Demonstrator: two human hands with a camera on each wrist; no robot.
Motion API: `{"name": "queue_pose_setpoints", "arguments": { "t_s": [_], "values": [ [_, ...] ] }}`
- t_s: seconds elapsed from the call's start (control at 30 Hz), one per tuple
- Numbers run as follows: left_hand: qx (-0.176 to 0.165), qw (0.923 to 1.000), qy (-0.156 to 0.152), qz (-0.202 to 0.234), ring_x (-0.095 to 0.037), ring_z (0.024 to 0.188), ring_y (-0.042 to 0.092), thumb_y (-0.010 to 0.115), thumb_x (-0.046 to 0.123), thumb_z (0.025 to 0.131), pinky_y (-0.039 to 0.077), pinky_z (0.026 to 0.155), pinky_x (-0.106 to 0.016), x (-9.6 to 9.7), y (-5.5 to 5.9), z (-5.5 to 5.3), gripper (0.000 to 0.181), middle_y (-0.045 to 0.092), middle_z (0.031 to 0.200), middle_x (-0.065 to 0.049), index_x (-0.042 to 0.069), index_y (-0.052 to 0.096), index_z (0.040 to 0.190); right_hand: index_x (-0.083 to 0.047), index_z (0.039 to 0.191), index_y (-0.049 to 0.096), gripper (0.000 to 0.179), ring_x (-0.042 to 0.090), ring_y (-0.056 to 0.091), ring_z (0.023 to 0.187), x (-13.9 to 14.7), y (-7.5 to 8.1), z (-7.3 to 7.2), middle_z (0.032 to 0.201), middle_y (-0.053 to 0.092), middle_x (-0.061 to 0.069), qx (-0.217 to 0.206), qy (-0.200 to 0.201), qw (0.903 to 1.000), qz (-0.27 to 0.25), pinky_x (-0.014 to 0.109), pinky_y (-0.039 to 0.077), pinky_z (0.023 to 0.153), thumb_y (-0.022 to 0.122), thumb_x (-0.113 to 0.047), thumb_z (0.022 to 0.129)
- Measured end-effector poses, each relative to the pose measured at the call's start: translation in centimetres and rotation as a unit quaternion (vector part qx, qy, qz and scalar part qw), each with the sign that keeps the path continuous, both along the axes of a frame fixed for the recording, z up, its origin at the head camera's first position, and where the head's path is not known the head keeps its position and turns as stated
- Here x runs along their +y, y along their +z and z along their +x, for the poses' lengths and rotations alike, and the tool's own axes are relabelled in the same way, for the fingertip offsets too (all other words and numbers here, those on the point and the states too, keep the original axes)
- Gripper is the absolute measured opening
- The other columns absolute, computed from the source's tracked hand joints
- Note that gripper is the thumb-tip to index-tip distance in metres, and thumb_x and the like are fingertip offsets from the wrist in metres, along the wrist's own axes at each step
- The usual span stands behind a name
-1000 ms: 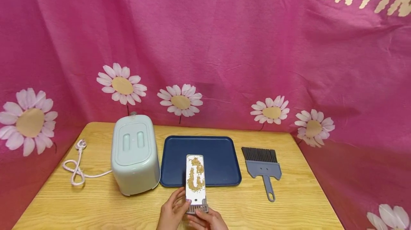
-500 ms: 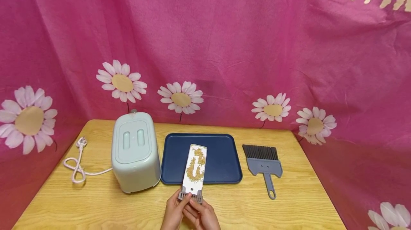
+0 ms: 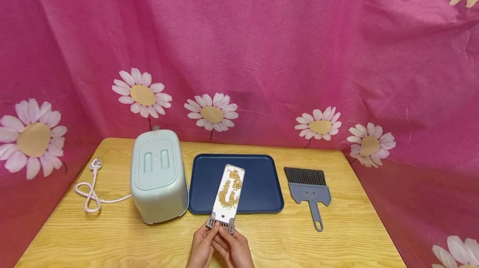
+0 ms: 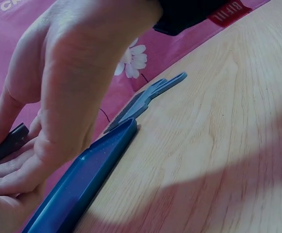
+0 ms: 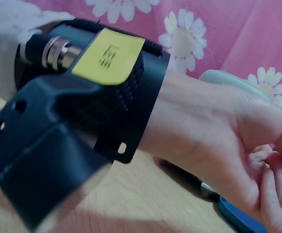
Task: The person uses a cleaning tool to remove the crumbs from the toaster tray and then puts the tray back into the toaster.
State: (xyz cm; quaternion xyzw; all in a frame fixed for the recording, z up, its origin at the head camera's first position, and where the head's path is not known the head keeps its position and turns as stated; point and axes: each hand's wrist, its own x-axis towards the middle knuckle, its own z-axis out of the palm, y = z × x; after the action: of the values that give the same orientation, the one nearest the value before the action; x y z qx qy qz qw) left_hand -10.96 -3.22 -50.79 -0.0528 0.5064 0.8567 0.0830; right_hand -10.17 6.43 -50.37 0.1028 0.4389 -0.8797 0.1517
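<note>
A long narrow crumb tray (image 3: 218, 213) with a white face and a grey slotted end tilts over the front of the blue tray. Brown crumbs (image 3: 226, 200) lie scattered along its face. My left hand (image 3: 202, 245) pinches the slotted end, thumb on top. Beside it, my right hand (image 3: 237, 248) grips the same end with its thumb. The left wrist view shows the dark end piece (image 4: 7, 145) between the left hand's fingers. In the right wrist view the right hand (image 5: 218, 128) covers most of what it holds.
A pale blue toaster (image 3: 159, 189) stands left of the blue tray (image 3: 258, 185), its white cord and plug (image 3: 91, 195) lying beside it. A grey brush (image 3: 308, 193) with black bristles lies to the right on the wooden table (image 3: 299, 247). A pink curtain hangs behind.
The crumb tray has moved up and away from me, and its far end has swung to the right. My hands have come closer together at the slotted end.
</note>
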Motion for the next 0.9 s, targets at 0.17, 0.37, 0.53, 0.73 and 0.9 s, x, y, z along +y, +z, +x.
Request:
{"name": "queue_pose_setpoints", "arguments": {
  "t_s": [0.17,0.37,0.53,0.73,0.9],
  "values": [
    [-0.001,0.9999,0.012,0.003,-0.005,0.09,0.056,0.037,0.008,0.095,0.046,0.084,-0.023,-1.1,-0.1,-0.2,0.047,0.057,0.108,-0.014,-0.025,0.023,0.124,0.015,0.111,0.052,0.032,0.017,0.063,0.085,0.9,-0.3,-0.2,0.094,0.065,0.015,0.001,0.03,0.9985,0.045,0.03,0.05,0.08,0.052,-0.009,0.089],
    [-0.007,0.9996,0.021,0.018,-0.015,0.097,0.056,0.035,0.01,0.096,0.045,0.088,-0.035,-2.4,-0.2,-0.5,0.05,0.049,0.118,-0.026,-0.024,0.015,0.128,0.015,0.106,0.055,0.03,0.016,0.064,0.082,5.1,-1.3,-0.8,0.089,0.066,0.01,-0.002,0.041,0.9959,0.081,0.031,0.051,0.079,0.052,-0.01,0.089],
    [-0.027,0.9989,0.022,0.033,-0.017,0.096,0.056,0.035,0.011,0.096,0.045,0.088,-0.038,-2.9,-0.5,-0.5,0.053,0.051,0.116,-0.024,-0.022,0.012,0.13,0.017,0.108,0.054,0.034,0.016,0.065,0.077,10.3,-1.6,-2.4,0.084,0.067,0.009,-0.004,-0.023,0.9878,0.154,0.031,0.052,0.076,0.056,-0.009,0.087],
    [-0.044,0.9981,0.015,0.041,-0.017,0.09,0.059,0.04,0.013,0.095,0.048,0.083,-0.036,-3.4,-0.6,-0.5,0.056,0.057,0.107,-0.018,-0.023,0.012,0.129,0.017,0.095,0.059,0.028,0.012,0.063,0.061,16.0,-2.7,-4.1,0.068,0.066,0.006,-0.028,-0.124,0.9392,0.319,0.024,0.053,0.057,0.056,-0.009,0.086],
    [-0.053,0.9978,0.006,0.04,-0.017,0.085,0.06,0.039,0.011,0.095,0.049,0.081,-0.038,-3.8,-0.7,-0.7,0.055,0.058,0.104,-0.016,-0.024,0.012,0.129,0.015,0.09,0.061,0.034,0.013,0.059,0.055,20.3,-3.4,-4.9,0.064,0.064,0.007,-0.01,-0.163,0.8434,0.512,0.023,0.049,0.051,0.053,-0.018,0.087]
  ]
}}
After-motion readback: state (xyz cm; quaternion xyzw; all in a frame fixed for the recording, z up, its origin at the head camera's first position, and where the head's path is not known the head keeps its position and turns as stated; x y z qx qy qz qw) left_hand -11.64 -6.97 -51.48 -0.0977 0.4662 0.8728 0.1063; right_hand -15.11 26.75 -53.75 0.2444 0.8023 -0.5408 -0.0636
